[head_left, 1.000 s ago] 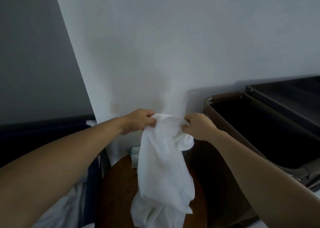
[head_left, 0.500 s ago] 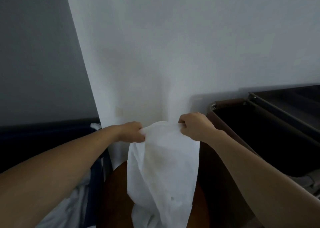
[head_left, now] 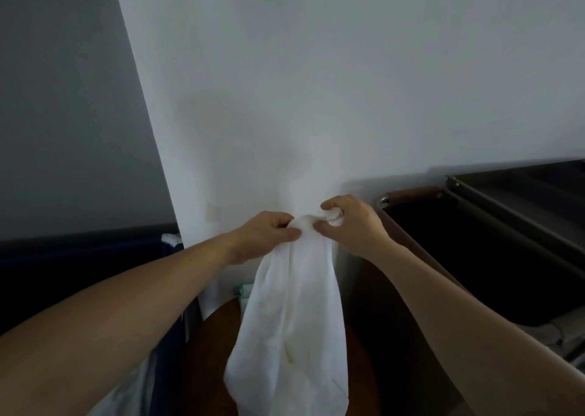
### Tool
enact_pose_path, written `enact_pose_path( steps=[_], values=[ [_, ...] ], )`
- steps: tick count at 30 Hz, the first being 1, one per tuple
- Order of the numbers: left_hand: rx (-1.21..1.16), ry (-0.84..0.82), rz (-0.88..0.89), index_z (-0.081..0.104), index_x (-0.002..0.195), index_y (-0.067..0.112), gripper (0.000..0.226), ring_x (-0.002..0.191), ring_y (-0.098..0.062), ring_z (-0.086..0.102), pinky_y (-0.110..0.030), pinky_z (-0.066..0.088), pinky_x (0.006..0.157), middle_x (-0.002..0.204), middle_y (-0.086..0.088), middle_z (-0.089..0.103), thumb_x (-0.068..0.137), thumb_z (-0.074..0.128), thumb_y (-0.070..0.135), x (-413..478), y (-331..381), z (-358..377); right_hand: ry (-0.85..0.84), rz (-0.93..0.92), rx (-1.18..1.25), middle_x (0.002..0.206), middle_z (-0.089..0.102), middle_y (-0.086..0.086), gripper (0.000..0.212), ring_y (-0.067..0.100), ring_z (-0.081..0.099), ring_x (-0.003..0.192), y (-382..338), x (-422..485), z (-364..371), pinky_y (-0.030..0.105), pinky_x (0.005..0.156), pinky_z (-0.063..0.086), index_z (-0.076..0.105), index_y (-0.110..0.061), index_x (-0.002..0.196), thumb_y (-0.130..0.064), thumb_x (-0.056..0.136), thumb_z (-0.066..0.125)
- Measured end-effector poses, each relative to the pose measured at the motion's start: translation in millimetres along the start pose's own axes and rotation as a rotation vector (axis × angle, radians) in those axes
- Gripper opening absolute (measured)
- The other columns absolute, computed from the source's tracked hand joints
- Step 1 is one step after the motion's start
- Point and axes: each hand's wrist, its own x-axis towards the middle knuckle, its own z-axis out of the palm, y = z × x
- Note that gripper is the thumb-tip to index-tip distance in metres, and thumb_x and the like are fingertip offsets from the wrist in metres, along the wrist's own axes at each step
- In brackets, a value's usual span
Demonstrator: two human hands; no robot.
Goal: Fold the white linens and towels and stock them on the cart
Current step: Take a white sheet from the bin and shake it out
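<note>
A thin white linen (head_left: 291, 327) hangs in front of me, bunched at its top edge and falling loose below. My left hand (head_left: 266, 235) pinches the top edge between thumb and fingers. Right beside it, my right hand (head_left: 348, 222) grips the same edge, with a fold of cloth wrapped round its fingers. The two hands nearly touch. To the right stands the dark cart (head_left: 474, 257) with its brown padded rim and a deep black bin; nothing in the bin can be made out.
A white wall (head_left: 316, 83) rises straight ahead, close behind the hands. A round brown wooden surface (head_left: 205, 352) lies below the linen. At the left is a dark blue bin (head_left: 79, 273) with white fabric (head_left: 133, 384) along its near side.
My hands have come together: the linen, held spread wide half a second ago, is now gathered into a narrow hanging bunch. The hands also sit slightly higher.
</note>
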Motion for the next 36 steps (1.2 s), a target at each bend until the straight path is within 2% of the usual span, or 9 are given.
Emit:
enact_pose_path(
  steps=[4, 10, 15, 21, 24, 26, 29, 33, 36],
  values=[
    [-0.066, 0.026, 0.011, 0.068, 0.111, 0.006, 0.021, 0.103, -0.030, 0.066, -0.044, 0.052, 0.093, 0.112, -0.015, 0.069, 0.097, 0.061, 0.020, -3.0, -0.9, -0.5, 0.101, 0.048, 0.123, 0.073, 0.063, -0.015, 0.017, 0.004, 0.062, 0.072, -3.0, -1.4, 2.6, 0.025, 0.068, 0.050, 0.067, -0.034, 0.088, -0.038, 0.078, 0.080],
    [0.013, 0.031, 0.001, 0.063, 0.108, 0.016, 0.014, 0.099, -0.030, 0.065, -0.042, 0.053, 0.091, 0.108, -0.010, 0.068, 0.094, 0.063, 0.017, -1.1, -7.2, -7.7, 0.071, 0.002, 0.253, 0.060, 0.060, -0.018, 0.023, -0.005, 0.057, 0.060, -14.8, -4.2, -0.2, 0.008, 0.055, 0.042, 0.064, -0.040, 0.076, -0.027, 0.077, 0.083],
    [0.277, 0.249, 0.260, 0.067, 0.108, 0.028, 0.016, 0.082, -0.012, 0.064, -0.029, 0.054, 0.075, 0.092, 0.004, 0.069, 0.095, 0.060, 0.035, 2.6, 1.2, -6.0, 0.028, 0.030, 0.383, 0.060, 0.058, -0.011, 0.018, -0.002, 0.050, 0.050, -26.0, 4.2, 3.6, 0.011, 0.049, 0.039, 0.070, -0.023, 0.080, -0.035, 0.077, 0.083],
    [0.276, 0.366, 0.293, 0.066, 0.094, 0.027, 0.014, 0.073, -0.006, 0.065, -0.023, 0.054, 0.068, 0.081, 0.009, 0.070, 0.094, 0.061, 0.040, -1.1, -8.6, -8.3, -0.029, 0.024, 0.522, 0.068, 0.070, -0.012, 0.013, -0.002, 0.063, 0.062, -23.7, 3.2, -0.3, 0.014, 0.063, 0.049, 0.069, -0.033, 0.079, -0.026, 0.089, 0.073],
    [0.391, 0.355, 0.385, 0.056, 0.108, 0.021, 0.018, 0.063, -0.008, 0.061, -0.024, 0.049, 0.064, 0.070, 0.012, 0.063, 0.098, 0.056, 0.035, -4.6, -8.8, -2.1, 0.051, 0.038, 0.501, 0.076, 0.071, -0.014, 0.015, -0.005, 0.064, 0.071, -25.0, -0.8, 1.2, 0.007, 0.066, 0.046, 0.069, -0.038, 0.075, -0.030, 0.087, 0.075],
    [0.563, 0.374, 0.492, 0.051, 0.126, 0.018, 0.028, 0.057, -0.012, 0.058, -0.026, 0.047, 0.061, 0.066, 0.012, 0.059, 0.101, 0.051, 0.031, -6.1, -8.1, 3.7, 0.017, 0.057, 0.571, 0.075, 0.073, -0.009, 0.013, 0.001, 0.066, 0.066, -26.4, -3.2, 2.2, 0.014, 0.065, 0.052, 0.071, -0.033, 0.077, -0.027, 0.088, 0.074],
    [0.732, 0.428, 0.583, 0.052, 0.135, 0.017, 0.035, 0.064, -0.022, 0.064, -0.036, 0.054, 0.064, 0.080, -0.001, 0.068, 0.103, 0.046, 0.029, -5.1, -11.7, 3.9, -0.031, 0.076, 0.656, 0.068, 0.072, -0.004, 0.010, 0.010, 0.061, 0.053, -26.6, -5.2, 2.9, 0.021, 0.056, 0.052, 0.073, -0.025, 0.083, -0.018, 0.090, 0.072],
    [0.785, 0.454, 0.695, 0.067, 0.112, 0.010, 0.030, 0.063, -0.025, 0.065, -0.038, 0.055, 0.058, 0.082, -0.006, 0.071, 0.100, 0.047, 0.028, -4.3, -12.4, 5.2, -0.008, 0.106, 0.681, 0.063, 0.069, -0.004, 0.007, 0.011, 0.056, 0.048, -24.2, -4.4, 5.0, 0.022, 0.053, 0.050, 0.071, -0.018, 0.088, -0.010, 0.089, 0.071],
    [0.636, 0.458, 0.547, 0.069, 0.105, 0.014, 0.017, 0.087, -0.015, 0.063, -0.030, 0.051, 0.078, 0.098, 0.003, 0.069, 0.096, 0.058, 0.024, 2.8, -12.3, 6.4, 0.016, 0.119, 0.603, 0.064, 0.069, -0.009, 0.013, 0.004, 0.057, 0.048, -22.7, -4.3, 7.7, 0.017, 0.054, 0.048, 0.071, -0.024, 0.083, -0.013, 0.089, 0.073]
  ],
)
